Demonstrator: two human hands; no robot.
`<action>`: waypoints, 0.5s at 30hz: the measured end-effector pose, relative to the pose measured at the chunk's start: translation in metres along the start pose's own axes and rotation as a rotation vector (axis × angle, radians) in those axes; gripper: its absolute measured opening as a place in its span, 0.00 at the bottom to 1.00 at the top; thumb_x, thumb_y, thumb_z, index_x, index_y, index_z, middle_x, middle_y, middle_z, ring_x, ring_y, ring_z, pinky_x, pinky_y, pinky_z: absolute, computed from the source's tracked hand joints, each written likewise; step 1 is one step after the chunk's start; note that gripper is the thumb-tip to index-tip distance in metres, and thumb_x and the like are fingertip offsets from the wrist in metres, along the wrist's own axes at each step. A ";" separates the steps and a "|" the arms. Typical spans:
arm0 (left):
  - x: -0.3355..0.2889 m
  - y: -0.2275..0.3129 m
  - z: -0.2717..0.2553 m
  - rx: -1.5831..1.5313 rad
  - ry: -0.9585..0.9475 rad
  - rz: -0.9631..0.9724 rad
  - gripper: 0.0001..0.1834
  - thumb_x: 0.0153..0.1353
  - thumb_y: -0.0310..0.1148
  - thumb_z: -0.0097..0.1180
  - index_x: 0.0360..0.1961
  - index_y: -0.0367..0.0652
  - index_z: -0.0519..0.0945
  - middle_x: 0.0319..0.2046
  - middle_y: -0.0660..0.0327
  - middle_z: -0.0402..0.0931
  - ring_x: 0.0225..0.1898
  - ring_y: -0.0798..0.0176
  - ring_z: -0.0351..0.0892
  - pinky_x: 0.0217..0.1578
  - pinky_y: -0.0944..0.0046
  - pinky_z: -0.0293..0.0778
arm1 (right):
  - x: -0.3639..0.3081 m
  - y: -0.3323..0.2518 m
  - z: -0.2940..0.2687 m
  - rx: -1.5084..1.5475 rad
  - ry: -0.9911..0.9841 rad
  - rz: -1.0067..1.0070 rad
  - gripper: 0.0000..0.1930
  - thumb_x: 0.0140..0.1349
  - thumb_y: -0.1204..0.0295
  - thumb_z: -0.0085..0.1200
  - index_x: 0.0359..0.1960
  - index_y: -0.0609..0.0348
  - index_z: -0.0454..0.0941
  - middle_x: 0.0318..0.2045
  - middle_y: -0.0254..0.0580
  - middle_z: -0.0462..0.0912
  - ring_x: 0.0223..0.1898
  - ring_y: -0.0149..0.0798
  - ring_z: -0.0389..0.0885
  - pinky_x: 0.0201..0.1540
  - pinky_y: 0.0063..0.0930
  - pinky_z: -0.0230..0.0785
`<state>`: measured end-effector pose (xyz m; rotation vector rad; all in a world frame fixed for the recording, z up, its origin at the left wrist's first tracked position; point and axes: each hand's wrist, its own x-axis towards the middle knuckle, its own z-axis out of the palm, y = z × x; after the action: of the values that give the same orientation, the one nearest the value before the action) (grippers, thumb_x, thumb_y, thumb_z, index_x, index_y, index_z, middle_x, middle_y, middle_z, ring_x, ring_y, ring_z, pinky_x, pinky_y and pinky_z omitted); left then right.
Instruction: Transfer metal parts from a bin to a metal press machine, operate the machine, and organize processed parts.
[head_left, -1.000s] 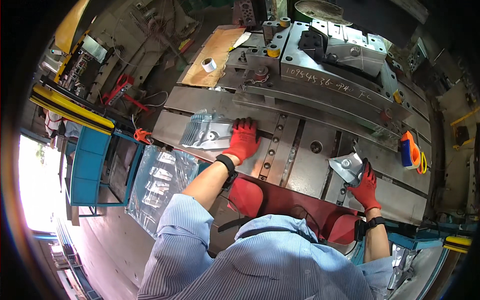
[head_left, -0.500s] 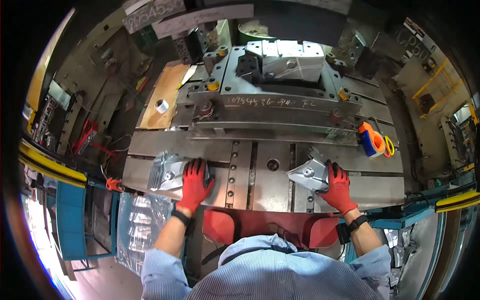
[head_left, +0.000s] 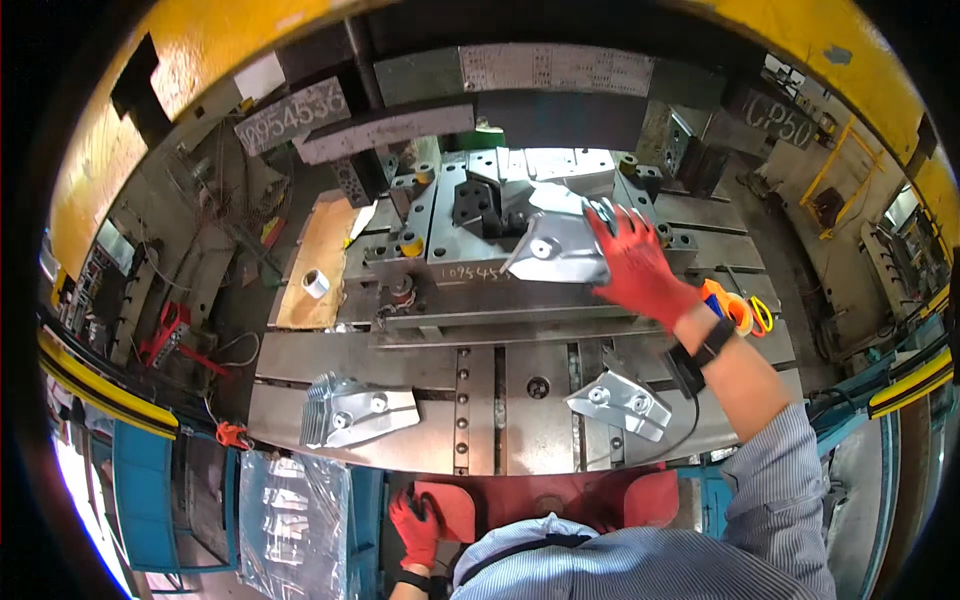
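Observation:
My right hand [head_left: 645, 268], in a red glove with black palm coating, grips the right end of a silvery stamped sheet-metal bracket [head_left: 565, 246]. The bracket is raised over the front edge of the steel press die [head_left: 445, 225], and its lower side hides part of the die. My left hand [head_left: 415, 530], gloved the same way, is low by the red panel [head_left: 447, 508] in front of the table, its fingers loosely bent with nothing visible in them. A stack of similar brackets [head_left: 358, 412] lies on the table's left, and more brackets [head_left: 622, 402] lie on its right.
A white roll [head_left: 315, 284] stands on a brown board [head_left: 318, 250] at the left. Orange and yellow tape rolls [head_left: 740, 312] lie right of the die. Dark upper press blocks [head_left: 560, 120] hang above it. A plastic-covered bin [head_left: 295, 520] stands front left.
My right hand has risen from the right-hand brackets to the die, now carrying a bracket. My left hand has let go of the left stack and dropped below the table edge. The view has shifted upward.

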<state>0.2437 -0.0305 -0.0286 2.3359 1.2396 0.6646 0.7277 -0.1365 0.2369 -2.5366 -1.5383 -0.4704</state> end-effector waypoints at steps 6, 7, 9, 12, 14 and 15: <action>0.002 0.002 0.017 -0.021 -0.013 -0.009 0.23 0.59 0.37 0.55 0.52 0.34 0.72 0.50 0.43 0.70 0.53 0.40 0.68 0.56 0.46 0.63 | 0.088 0.022 0.009 -0.170 -0.088 -0.031 0.52 0.45 0.60 0.68 0.70 0.57 0.49 0.63 0.66 0.60 0.66 0.63 0.57 0.68 0.53 0.46; 0.002 0.002 0.017 -0.020 -0.032 -0.023 0.23 0.59 0.37 0.54 0.53 0.34 0.72 0.50 0.43 0.70 0.53 0.40 0.68 0.56 0.47 0.63 | 0.096 0.024 0.017 -0.186 -0.110 -0.042 0.52 0.45 0.59 0.68 0.70 0.57 0.50 0.63 0.65 0.60 0.65 0.62 0.58 0.68 0.52 0.46; 0.000 -0.005 0.020 -0.016 -0.017 -0.019 0.23 0.59 0.36 0.54 0.53 0.34 0.72 0.50 0.42 0.70 0.54 0.39 0.67 0.57 0.46 0.62 | 0.112 0.029 0.034 -0.247 -0.116 -0.092 0.51 0.45 0.59 0.68 0.70 0.56 0.50 0.63 0.64 0.61 0.65 0.61 0.59 0.68 0.52 0.47; -0.003 -0.025 0.032 -0.014 -0.015 -0.026 0.23 0.59 0.34 0.55 0.53 0.34 0.71 0.52 0.41 0.70 0.55 0.39 0.67 0.58 0.47 0.61 | 0.121 0.031 0.059 -0.394 -0.032 -0.158 0.46 0.50 0.62 0.61 0.70 0.58 0.51 0.63 0.64 0.62 0.65 0.60 0.60 0.68 0.55 0.46; -0.005 -0.031 0.035 -0.012 -0.013 -0.024 0.23 0.59 0.34 0.55 0.53 0.34 0.72 0.51 0.42 0.70 0.55 0.40 0.67 0.59 0.47 0.61 | 0.125 0.028 0.080 -0.483 0.039 -0.173 0.40 0.56 0.65 0.54 0.70 0.60 0.50 0.64 0.64 0.61 0.65 0.61 0.60 0.67 0.59 0.45; -0.004 -0.032 0.035 -0.012 -0.014 -0.023 0.23 0.59 0.34 0.54 0.53 0.34 0.72 0.51 0.42 0.70 0.55 0.40 0.67 0.59 0.47 0.61 | 0.126 0.024 0.086 -0.525 0.073 -0.169 0.37 0.59 0.67 0.51 0.70 0.60 0.50 0.64 0.64 0.61 0.66 0.62 0.59 0.67 0.60 0.44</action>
<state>0.2416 -0.0221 -0.0756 2.3091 1.2516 0.6457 0.8190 -0.0184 0.1993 -2.7085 -1.8013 -1.1067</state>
